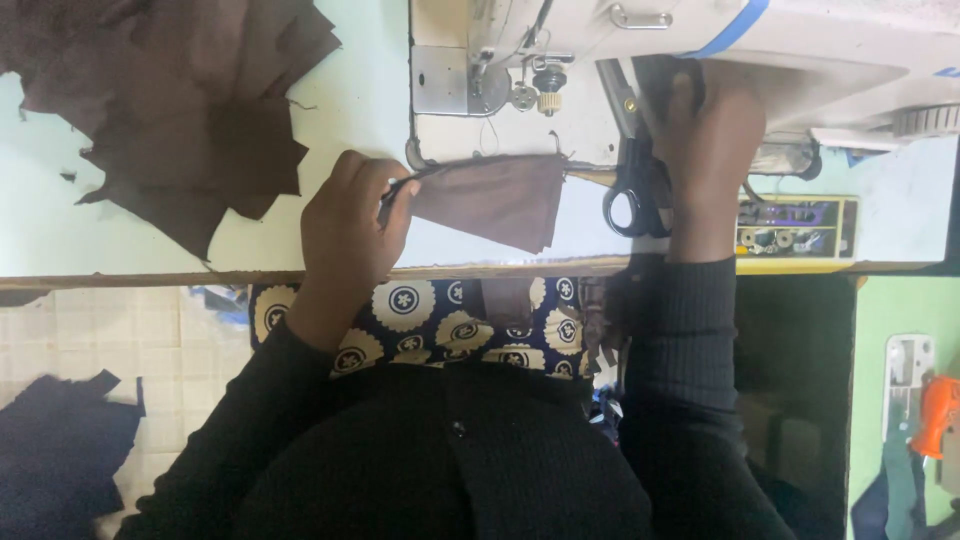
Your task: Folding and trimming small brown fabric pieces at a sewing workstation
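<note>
At sewing machine (700, 40): left hand (345, 225) pinches brown fabric piece (495, 197) by edge; right hand (705, 150) closed around scissors (635, 170). Cut brown pieces (190, 110) piled on table (350, 90); stitching progress cannot tell.

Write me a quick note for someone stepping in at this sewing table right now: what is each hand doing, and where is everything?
Left hand: pinching the left end of a brown fabric piece that lies flat on the table, in front of the sewing machine.
Right hand: up by the machine, gripping black-handled scissors, blades pointing toward the machine.
A pile of brown cut pieces sits at the far left of the table; a yellow tray of bobbins is at the right.
Done: pieces are cut and stacked.
Left: whether this piece has been stitched cannot be seen from here.
</note>
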